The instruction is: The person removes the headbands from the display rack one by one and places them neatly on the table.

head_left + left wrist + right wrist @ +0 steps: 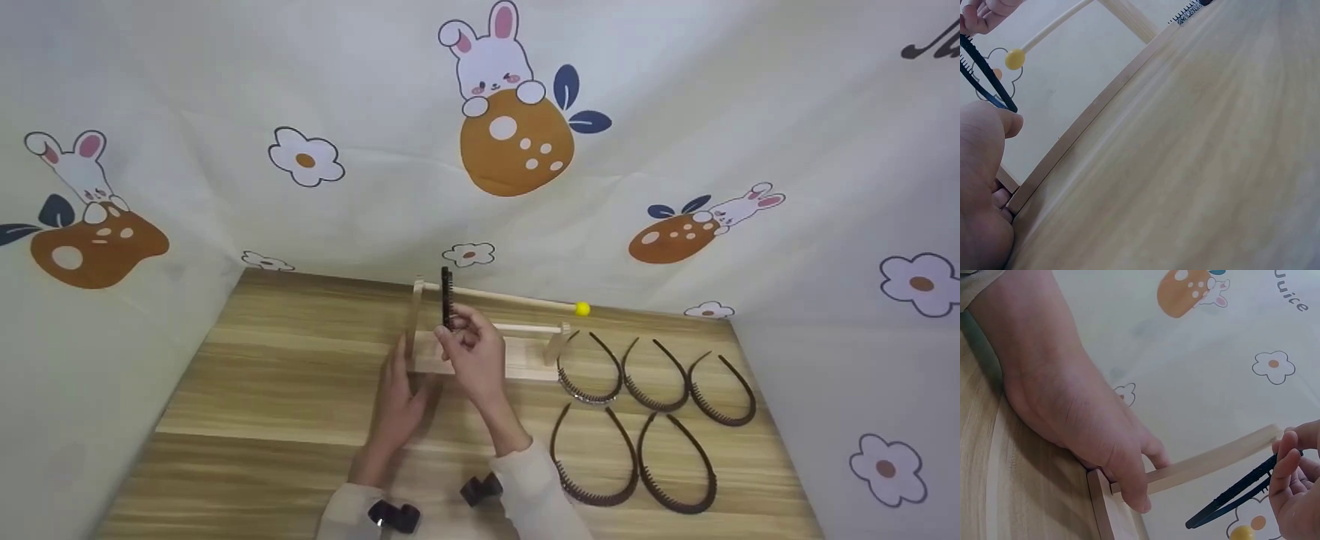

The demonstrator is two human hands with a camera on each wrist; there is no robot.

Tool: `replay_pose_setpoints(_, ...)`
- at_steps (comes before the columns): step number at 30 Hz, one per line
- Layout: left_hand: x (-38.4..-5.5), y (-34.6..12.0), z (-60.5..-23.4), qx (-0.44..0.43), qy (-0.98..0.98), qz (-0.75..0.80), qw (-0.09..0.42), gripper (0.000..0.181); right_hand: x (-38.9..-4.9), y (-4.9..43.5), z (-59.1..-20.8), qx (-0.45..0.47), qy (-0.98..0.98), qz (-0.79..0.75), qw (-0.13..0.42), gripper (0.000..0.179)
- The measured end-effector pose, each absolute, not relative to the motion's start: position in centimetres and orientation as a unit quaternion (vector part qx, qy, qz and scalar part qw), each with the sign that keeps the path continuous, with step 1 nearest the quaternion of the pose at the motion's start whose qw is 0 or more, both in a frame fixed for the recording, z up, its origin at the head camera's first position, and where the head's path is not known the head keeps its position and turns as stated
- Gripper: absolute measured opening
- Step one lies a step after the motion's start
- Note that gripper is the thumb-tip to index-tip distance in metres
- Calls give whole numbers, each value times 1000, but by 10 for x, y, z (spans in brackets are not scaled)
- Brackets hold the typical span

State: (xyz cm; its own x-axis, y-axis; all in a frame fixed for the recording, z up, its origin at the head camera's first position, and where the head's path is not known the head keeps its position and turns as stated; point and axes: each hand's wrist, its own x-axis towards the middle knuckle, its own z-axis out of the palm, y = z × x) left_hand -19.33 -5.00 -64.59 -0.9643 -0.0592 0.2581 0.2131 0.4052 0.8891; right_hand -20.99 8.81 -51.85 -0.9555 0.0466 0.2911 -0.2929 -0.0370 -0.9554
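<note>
My right hand pinches a dark toothed headband, raised in front of a light wooden rack. From the head view the headband appears edge-on; in the right wrist view its two arms point away from the fingers. The rack has a flat base, end posts and two rods, the upper one tipped with a yellow ball. My left hand grips the rack's left end low down. In the right wrist view, its thumb and fingers lie on either side of the post.
Several dark toothed headbands lie in two rows on the wood-grain table, right of the rack. One headband at the near side of the rack has a glittery band. A printed cloth walls the back and sides.
</note>
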Motion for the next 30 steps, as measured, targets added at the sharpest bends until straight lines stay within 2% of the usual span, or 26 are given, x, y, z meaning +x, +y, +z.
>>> replay_pose_setpoints(30, -195, -50, -647, -43, -822, -555, 121, 84, -196, 107, -489, 115, -679, 708, 159, 34)
